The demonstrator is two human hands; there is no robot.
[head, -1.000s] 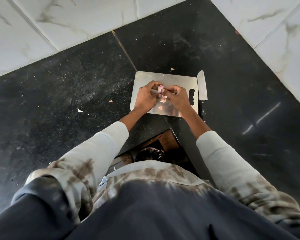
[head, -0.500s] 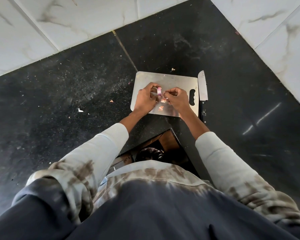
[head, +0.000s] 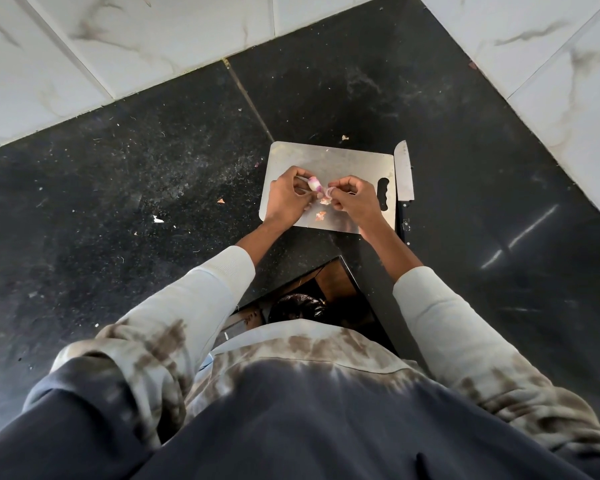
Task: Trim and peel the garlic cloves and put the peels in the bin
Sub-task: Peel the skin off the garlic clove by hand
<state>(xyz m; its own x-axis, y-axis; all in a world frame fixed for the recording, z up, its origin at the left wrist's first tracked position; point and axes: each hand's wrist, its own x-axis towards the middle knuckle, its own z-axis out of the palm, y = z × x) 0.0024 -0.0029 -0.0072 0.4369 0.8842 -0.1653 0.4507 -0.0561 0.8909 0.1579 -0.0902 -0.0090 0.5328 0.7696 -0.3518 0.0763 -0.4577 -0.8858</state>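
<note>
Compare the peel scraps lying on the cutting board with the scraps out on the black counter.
The board scraps are pinkish-orange and lie right under the hands; the counter scraps are scattered wide to the left, one of them white. The board scraps rest on bare steel, the counter scraps on dusty black stone. Both lots are small, loose and not yet binned.

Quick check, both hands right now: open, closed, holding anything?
Left hand: closed, pinching the garlic clove over the steel cutting board.
Right hand: closed, fingertips pinching a strip of peel coming off that clove.
</note>
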